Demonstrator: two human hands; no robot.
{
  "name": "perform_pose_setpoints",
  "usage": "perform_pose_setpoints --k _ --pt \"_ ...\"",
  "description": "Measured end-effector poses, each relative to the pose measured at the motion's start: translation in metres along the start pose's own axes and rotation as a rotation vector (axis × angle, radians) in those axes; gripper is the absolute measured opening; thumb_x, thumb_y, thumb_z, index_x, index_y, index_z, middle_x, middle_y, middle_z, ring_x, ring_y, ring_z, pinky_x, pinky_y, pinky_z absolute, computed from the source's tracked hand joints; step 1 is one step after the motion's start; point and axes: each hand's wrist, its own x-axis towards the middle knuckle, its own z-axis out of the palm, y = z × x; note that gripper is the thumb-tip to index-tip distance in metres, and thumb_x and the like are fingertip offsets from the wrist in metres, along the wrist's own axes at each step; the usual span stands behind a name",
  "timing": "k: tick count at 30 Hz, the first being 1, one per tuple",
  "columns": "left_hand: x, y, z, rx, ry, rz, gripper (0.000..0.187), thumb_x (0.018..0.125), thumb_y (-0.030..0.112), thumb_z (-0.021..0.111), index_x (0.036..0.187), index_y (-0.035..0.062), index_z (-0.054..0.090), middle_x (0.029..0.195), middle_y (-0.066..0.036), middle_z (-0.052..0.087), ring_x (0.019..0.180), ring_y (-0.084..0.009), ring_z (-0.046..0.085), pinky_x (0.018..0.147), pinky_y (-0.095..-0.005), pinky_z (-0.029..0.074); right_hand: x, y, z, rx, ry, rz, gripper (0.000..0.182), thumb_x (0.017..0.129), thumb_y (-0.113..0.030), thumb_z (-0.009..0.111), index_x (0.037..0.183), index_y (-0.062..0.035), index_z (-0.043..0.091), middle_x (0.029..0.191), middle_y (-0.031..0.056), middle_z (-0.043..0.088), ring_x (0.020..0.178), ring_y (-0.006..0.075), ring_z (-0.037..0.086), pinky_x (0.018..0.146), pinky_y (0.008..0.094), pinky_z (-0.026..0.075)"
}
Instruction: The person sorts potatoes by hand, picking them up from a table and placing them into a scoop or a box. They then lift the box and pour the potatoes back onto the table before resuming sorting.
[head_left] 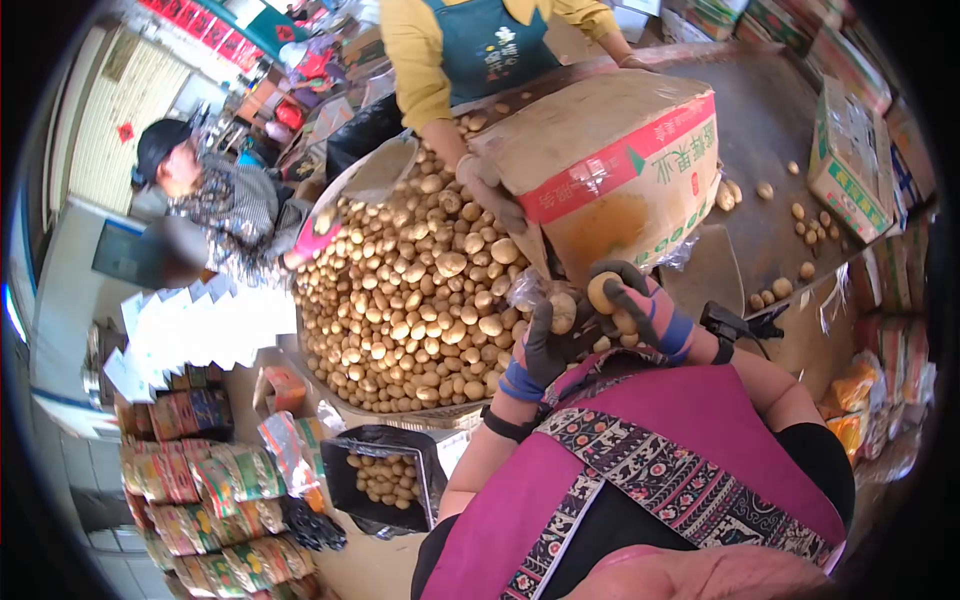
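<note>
My left hand (540, 350), in a dark glove with a blue cuff, is closed on a potato (562, 313) at the near edge of the potato heap (420, 290). To its right, my right hand (650, 310), gloved in grey with blue and pink bands, has its fingers wrapped round another potato (602, 293). More potatoes lie between and just below the two hands. Directly beyond them a large cardboard box (610, 160) with a red stripe is tipped over the table, and a co-worker's gloved hand (490, 192) touches its left side.
A co-worker in a teal apron (500, 50) stands across the table (770, 110). Another person (230, 200) is at the left, one gloved hand at the heap. A black-lined crate (430, 470) holds potatoes below the table. Stacked packed bags (210, 480) stand lower left; a carton (850, 160) sits at right.
</note>
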Motion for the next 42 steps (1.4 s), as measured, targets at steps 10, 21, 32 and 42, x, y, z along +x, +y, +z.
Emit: perform_pose_setpoints --k 10,21,32,42 --pt "-0.027 0.009 -0.023 -0.158 0.086 0.411 0.078 0.086 0.066 0.054 0.136 0.007 0.043 0.131 -0.01 0.052 0.12 -0.026 0.051 0.103 -0.043 0.042 0.058 0.05 0.069 -0.605 -0.141 -0.505 0.056 0.09 -0.008 0.053 0.141 0.0002 0.033 0.139 0.0199 0.041 0.13 0.0331 0.041 0.109 0.0393 0.032" --pt "-0.113 0.016 -0.048 1.092 0.697 0.675 0.075 0.092 0.066 0.041 0.138 0.0061 0.036 0.125 -0.013 0.053 0.109 -0.027 0.057 0.089 -0.0402 0.053 0.063 0.096 0.114 -0.775 -0.535 -0.202 0.068 0.093 -0.015 0.055 0.148 -0.0003 0.019 0.147 0.0231 0.031 0.139 0.0341 0.03 0.113 0.0408 0.026" --pt "-0.175 0.055 -0.028 -0.324 0.349 0.757 0.058 0.084 0.066 0.056 0.115 0.0171 0.057 0.127 -0.009 0.055 0.112 -0.0336 0.056 0.071 -0.0324 0.053 0.069 0.101 0.11 -0.381 -0.572 -0.003 0.043 0.098 -0.02 0.05 0.136 -0.0016 0.041 0.135 0.0148 0.047 0.124 0.0233 0.047 0.104 0.0343 0.038" --pt "-0.292 0.09 0.042 1.458 1.649 1.559 0.046 0.094 0.043 0.054 0.121 0.0058 0.05 0.118 -0.013 0.052 0.097 -0.0238 0.059 0.067 -0.0285 0.053 0.051 0.156 0.106 -0.46 -0.704 0.163 0.041 0.093 -0.017 0.06 0.129 -0.0033 0.047 0.121 0.0134 0.056 0.113 0.0234 0.054 0.097 0.0327 0.043"
